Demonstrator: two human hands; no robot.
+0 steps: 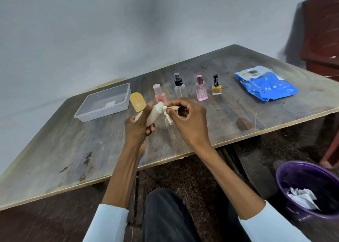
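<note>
Beige tube (pixel 153 116), label unreadable; right hand (pixel 189 121) pinches cloth (pixel 168 119).

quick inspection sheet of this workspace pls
surface: wooden table, worn and stained
job's things: beige tube with a pale wipe at its cap end
clutter: clear tub, yellow oval piece, pink bottle, spray bottle, perfume bottle, nail polish, blue pack
grippers: left hand grips the tube; right hand pinches the wipe
cables: nothing seen
surroundings: purple bin holding crumpled tissue, dark red chair, grey wall
</note>
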